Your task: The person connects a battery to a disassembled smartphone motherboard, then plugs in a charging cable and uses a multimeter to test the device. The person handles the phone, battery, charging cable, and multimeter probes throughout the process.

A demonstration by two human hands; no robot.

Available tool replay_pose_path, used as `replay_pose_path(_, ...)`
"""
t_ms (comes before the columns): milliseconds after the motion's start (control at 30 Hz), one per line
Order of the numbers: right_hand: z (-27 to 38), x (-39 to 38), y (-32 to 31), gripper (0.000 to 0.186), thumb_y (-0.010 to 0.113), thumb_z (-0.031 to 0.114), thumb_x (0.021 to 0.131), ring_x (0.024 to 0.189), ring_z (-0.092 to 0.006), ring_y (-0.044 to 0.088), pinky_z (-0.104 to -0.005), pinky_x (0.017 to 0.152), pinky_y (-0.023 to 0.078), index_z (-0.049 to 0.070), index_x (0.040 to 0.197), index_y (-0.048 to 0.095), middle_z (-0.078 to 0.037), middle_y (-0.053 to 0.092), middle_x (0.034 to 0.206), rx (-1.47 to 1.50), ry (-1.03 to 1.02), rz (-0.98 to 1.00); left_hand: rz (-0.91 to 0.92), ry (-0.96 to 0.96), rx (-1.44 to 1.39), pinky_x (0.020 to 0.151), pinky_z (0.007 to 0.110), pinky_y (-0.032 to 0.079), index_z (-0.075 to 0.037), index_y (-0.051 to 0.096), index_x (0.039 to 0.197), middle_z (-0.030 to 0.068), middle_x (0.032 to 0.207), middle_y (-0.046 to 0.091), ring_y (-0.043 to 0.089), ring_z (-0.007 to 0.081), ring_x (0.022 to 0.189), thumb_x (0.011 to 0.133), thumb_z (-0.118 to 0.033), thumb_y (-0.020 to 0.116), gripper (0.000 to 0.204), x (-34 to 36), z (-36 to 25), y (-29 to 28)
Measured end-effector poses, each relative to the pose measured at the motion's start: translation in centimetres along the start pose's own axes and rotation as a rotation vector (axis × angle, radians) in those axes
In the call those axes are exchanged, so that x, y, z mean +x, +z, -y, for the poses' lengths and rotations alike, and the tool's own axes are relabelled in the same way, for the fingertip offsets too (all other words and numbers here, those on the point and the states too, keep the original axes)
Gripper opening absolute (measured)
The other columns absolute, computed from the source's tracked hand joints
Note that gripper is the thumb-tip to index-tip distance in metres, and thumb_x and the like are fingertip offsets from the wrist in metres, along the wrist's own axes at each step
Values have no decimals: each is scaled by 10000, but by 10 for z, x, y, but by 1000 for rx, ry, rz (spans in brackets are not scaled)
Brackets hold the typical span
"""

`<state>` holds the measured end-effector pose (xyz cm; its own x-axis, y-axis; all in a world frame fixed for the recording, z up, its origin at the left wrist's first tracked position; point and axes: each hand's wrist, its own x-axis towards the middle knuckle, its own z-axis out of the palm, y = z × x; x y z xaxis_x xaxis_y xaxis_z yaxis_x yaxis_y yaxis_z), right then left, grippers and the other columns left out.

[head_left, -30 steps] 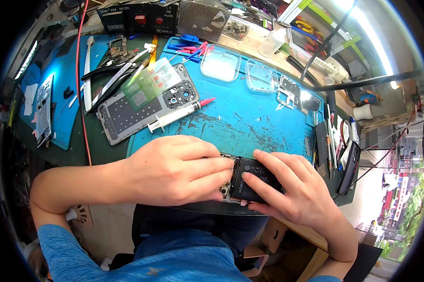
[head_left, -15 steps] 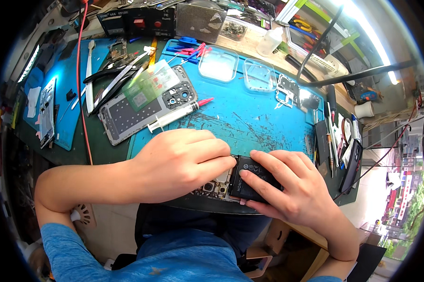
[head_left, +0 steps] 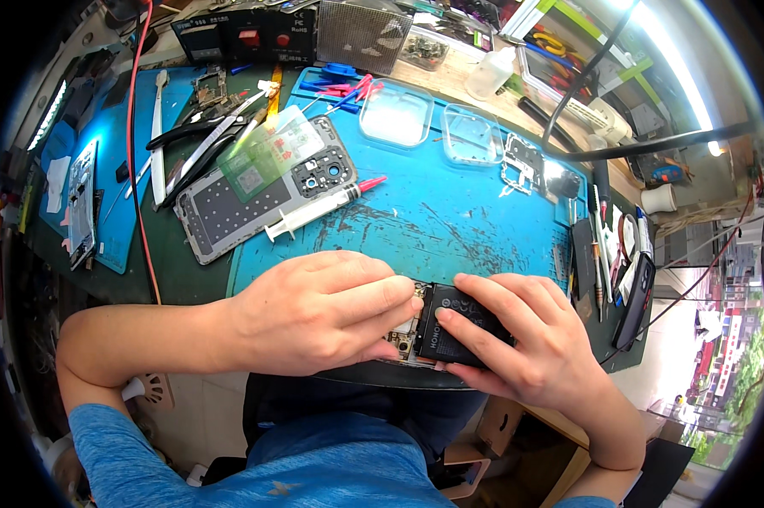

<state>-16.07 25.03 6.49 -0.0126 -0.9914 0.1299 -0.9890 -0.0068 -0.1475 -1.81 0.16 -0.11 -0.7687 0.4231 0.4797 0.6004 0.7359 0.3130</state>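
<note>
**Labels, packs and panels on the repair bench**

A black rectangular battery pack [head_left: 460, 323] with pale printed labelling lies at the near edge of the blue mat [head_left: 450, 220], under the fingers of the right hand [head_left: 530, 347]. A translucent green-tinted film sheet [head_left: 268, 152] bearing small label patches rests on the grey phone back cover [head_left: 263, 190]. At the far edge, a black instrument panel [head_left: 242, 38] carries red buttons and white lettering.

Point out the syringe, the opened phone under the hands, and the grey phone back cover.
syringe [head_left: 318, 211], head view, middle of its clear barrel.
opened phone [head_left: 458, 326], head view, black battery face between the fingers.
grey phone back cover [head_left: 229, 216], head view, bare grey lower half.
</note>
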Motion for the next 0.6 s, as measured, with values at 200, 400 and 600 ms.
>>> replay_pose_path(200, 1, 0, 2, 514, 853, 316, 787, 1085, -303, 668, -421, 899, 548, 76, 1226, 737, -141, 662, 1321, 11, 18, -2, -1, 2, -1, 892, 386, 600, 0, 753, 1247, 95, 1215, 663, 705, 266, 1064, 890, -331, 795, 489, 0, 1, 1)
replay_pose_path(400, 3, 1, -1, 521, 852, 300, 768, 1086, -301, 664, -418, 882, 543, 73, 1224, 741, -142, 661, 1333, 23, 45, 9, 28, 18, -27, 891, 382, 591, 27, 734, 1252, 106, 1226, 649, 693, 266, 1076, 885, -435, 770, 591, 0, 2, -3)
replay_pose_path(600, 5, 1, -2, 517, 853, 288, 762, 1087, -291, 654, -406, 871, 533, 89, 1226, 746, -133, 661, 1335, 36, 51, 18, 61, 28, -28, 903, 380, 583, 36, 715, 1282, 111, 1246, 635, 684, 266, 1091, 862, -493, 765, 678, -1, 4, -5)
